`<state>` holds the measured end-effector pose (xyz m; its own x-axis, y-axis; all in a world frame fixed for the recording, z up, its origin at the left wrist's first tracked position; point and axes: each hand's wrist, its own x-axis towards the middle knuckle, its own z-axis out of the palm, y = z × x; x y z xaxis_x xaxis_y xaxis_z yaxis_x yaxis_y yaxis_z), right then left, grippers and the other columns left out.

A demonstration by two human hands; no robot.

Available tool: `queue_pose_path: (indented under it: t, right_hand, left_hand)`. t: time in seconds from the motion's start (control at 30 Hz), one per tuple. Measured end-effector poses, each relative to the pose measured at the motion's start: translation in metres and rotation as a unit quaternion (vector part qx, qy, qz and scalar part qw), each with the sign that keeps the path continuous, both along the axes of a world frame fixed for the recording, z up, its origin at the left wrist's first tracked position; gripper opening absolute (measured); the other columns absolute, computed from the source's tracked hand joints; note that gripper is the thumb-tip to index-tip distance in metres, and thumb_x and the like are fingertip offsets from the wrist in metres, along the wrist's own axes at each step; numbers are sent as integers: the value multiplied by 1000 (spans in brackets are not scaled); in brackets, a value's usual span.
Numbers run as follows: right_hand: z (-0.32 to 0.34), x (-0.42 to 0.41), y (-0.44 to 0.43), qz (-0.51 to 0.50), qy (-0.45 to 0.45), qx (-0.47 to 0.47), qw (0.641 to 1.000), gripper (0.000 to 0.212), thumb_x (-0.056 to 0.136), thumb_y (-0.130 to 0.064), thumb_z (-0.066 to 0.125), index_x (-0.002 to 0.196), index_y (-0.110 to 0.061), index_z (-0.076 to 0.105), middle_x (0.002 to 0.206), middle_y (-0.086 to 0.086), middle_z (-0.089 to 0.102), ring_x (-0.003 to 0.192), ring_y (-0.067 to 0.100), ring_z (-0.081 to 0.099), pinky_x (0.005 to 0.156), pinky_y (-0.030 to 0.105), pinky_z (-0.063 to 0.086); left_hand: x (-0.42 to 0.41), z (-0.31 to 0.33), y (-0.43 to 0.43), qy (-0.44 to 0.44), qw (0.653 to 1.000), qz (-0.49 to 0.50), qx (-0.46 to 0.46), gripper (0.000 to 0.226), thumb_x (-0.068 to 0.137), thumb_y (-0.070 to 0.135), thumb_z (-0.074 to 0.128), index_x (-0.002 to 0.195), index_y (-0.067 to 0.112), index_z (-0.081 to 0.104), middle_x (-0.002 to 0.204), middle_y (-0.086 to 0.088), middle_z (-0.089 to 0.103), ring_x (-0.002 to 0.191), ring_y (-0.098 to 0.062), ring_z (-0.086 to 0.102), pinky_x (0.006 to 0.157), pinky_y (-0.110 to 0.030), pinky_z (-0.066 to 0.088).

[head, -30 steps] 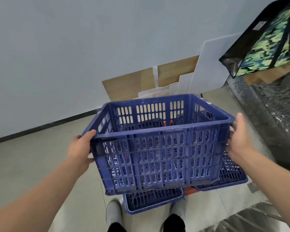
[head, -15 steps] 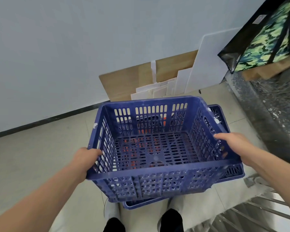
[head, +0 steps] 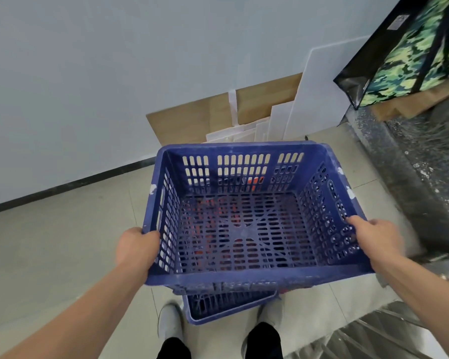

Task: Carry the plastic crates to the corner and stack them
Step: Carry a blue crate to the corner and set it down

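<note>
A blue slotted plastic crate (head: 246,161) is in front of me, open side up, held level over other crates. My left hand (head: 136,248) grips its left rim near the front corner. My right hand (head: 373,240) grips the right rim, fingers curled over the edge. Below it a second blue crate (head: 231,307) pokes out at the front by my feet. Something orange-red shows through the slots underneath; I cannot tell what it is.
Wooden and white boards (head: 259,112) lean against the pale wall behind the crates. A dark speckled ledge (head: 410,172) runs along the right, with a camouflage-patterned bag (head: 415,50) on it. My shoes (head: 169,322) stand on the tiled floor.
The crate has come down and tipped level, so I now look into it. It now covers most of the crates below. Both hands kept their hold on the rims.
</note>
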<state>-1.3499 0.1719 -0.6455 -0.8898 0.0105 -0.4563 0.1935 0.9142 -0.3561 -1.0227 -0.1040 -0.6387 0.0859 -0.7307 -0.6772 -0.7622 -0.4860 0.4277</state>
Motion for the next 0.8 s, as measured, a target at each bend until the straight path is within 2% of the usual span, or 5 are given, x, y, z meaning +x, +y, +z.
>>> queue_pose_path:
  t: [0.13,0.3,0.5,0.67,0.8]
  right_hand:
    - [-13,4,10,-25,-19,-9,999,36,92,-43,68,82,-8,69,84,14,71,76,34,64,69,41,47]
    - [-38,18,29,-63,-47,-9,997,46,86,-45,71,84,0,67,85,19,72,81,41,67,84,54,56]
    - [-49,30,43,-59,-109,8,992,53,91,-49,69,107,1,65,107,19,70,97,41,64,86,48,51]
    - [-47,34,40,-49,-119,14,992,50,95,-42,68,116,1,54,92,10,60,93,35,57,91,50,48]
    - [-44,33,33,-38,-131,15,991,71,95,-44,68,146,0,44,128,18,61,103,38,57,90,48,48]
  left_hand:
    - [-7,-13,8,24,999,-13,24,9,84,6,54,89,4,60,88,-21,69,82,-41,68,78,-54,60]
    - [9,-30,25,22,997,2,78,17,87,5,56,103,3,57,98,-21,69,87,-42,68,82,-59,59]
    - [26,-50,44,15,992,-9,123,47,54,16,50,97,1,59,96,-23,70,88,-44,68,84,-60,58]
    - [20,-47,50,-1,991,-15,132,29,68,8,53,94,-1,58,96,-25,68,90,-44,66,85,-58,58]
    - [20,-50,48,-10,990,-33,138,25,85,0,53,108,-3,62,101,-23,70,92,-42,67,87,-57,57]
